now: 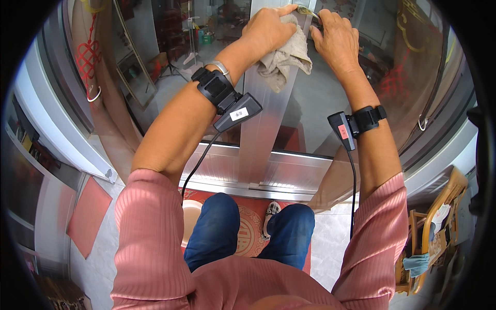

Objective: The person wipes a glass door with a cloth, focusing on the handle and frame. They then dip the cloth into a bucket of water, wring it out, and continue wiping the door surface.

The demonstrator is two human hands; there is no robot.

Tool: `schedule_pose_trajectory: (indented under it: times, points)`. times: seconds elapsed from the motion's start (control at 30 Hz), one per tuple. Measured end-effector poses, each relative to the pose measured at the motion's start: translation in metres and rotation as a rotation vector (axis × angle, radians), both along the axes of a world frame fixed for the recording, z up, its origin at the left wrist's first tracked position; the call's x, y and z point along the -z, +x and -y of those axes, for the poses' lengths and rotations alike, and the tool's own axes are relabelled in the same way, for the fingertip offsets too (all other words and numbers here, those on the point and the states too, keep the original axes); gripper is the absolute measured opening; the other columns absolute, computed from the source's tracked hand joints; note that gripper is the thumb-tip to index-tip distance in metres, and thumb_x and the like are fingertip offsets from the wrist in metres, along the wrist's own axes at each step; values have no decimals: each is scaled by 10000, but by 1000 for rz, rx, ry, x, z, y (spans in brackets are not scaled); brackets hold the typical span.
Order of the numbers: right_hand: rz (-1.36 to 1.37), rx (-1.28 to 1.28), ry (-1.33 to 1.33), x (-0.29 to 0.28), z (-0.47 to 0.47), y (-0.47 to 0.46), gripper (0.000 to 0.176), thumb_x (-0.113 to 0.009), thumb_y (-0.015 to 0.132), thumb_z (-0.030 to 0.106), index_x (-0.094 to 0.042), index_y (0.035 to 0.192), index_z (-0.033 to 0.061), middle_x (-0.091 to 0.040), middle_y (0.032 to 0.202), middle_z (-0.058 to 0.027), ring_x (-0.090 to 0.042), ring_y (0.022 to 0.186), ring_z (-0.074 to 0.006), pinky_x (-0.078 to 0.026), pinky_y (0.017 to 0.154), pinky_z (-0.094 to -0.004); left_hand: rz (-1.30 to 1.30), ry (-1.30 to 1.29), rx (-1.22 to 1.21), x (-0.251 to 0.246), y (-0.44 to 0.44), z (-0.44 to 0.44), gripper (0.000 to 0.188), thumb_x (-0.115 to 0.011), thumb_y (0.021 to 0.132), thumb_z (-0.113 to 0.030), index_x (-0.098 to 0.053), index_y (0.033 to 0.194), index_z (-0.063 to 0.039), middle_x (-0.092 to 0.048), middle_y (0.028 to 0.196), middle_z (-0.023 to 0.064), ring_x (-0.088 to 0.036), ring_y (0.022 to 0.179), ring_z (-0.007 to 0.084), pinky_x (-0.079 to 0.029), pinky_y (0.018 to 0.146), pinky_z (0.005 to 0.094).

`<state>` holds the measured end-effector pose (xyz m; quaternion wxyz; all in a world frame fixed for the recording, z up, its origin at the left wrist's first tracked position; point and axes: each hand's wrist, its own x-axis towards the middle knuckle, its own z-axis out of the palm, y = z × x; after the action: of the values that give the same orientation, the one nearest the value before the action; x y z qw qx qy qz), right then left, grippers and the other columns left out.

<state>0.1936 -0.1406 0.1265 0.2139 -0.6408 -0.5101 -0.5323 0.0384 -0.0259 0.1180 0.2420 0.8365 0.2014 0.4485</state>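
My left hand (269, 31) holds a damp-looking beige cloth (285, 64) against the metal frame (259, 143) of a glass double door. Its index finger reaches to one end of a metal door handle (306, 11). At the handle's other end, my right hand (338, 37) has its fingers curled, with the thumb apart; whether they close fully around the handle cannot be told. The cloth hangs below my left hand in loose folds. Glass panes (321, 112) lie on both sides of the frame.
A light basin (192, 217) stands by my left leg on a red patterned mat (246, 232). At the right is a wooden chair (426, 232) with a blue cloth (416, 264) on it. Red knot ornaments (88, 60) and brown curtains (112, 128) flank the door. Cables hang from both wrist devices.
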Motion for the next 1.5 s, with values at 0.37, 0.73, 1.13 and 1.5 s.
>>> schedule_pose_trajectory:
  times: [0.37,0.73,1.13,1.5]
  points:
    - [-39,6,-1,0,3,-4,269,-737,883,251,-585,1060,116,-655,1000,-49,-619,996,-311,-460,823,-486,-38,540,-250,-2,-7,4,413,-676,888,-229,-699,1300,-204,-691,1099,129,-685,1015,350,-541,868,465]
    - [3,-3,18,3,0,-2,268,-736,882,237,-579,1059,111,-652,1006,-58,-613,986,-319,-461,814,-492,-24,323,-59,-8,-23,11,541,-659,870,-249,-617,1401,-157,-732,1030,247,-719,966,396,-565,873,464]
    - [-16,-13,43,1,2,-1,296,-751,864,239,-573,1069,120,-646,994,-53,-615,992,-315,-466,825,-491,-91,481,-163,-26,-22,13,305,-628,896,-257,-754,1141,-127,-737,952,221,-718,945,389,-559,857,487]
    - [-16,-26,14,1,2,-1,286,-741,872,236,-576,1083,134,-639,995,-50,-607,990,-311,-452,830,-489,-152,380,-103,-58,-22,18,392,-637,934,-245,-668,1303,-114,-706,1093,259,-687,1057,394,-536,896,492]
